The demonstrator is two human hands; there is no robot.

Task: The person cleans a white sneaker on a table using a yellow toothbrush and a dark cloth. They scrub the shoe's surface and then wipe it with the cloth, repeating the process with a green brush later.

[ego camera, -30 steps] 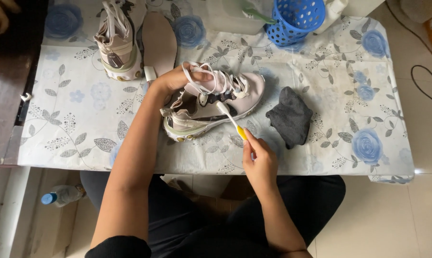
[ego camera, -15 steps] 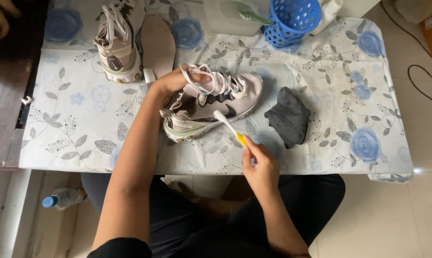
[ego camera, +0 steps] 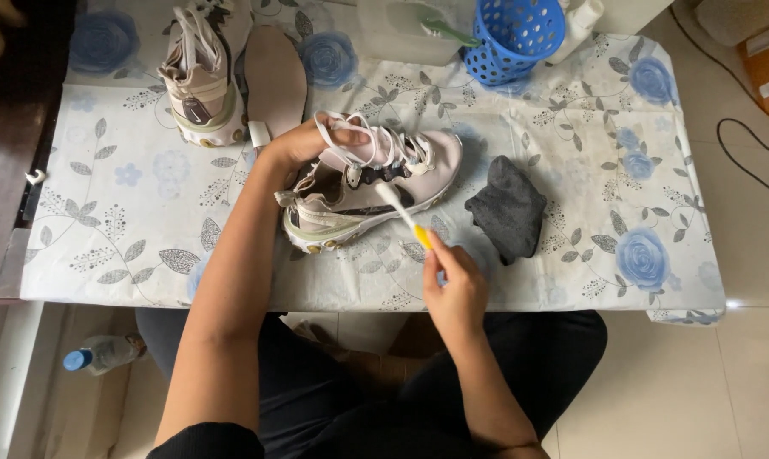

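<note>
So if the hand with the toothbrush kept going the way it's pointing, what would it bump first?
Probably the sneaker: the right hand aims the toothbrush up and left, and its head already looks to be on the shoe's side.

Head camera, steeply down, close overhead

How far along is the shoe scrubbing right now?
In hand: the left hand steadies the pale sneaker on its side while the right hand works a yellow-handled toothbrush against its side. The second sneaker and a loose insole lie apart, untouched, and the grey cloth lies unused.
</note>
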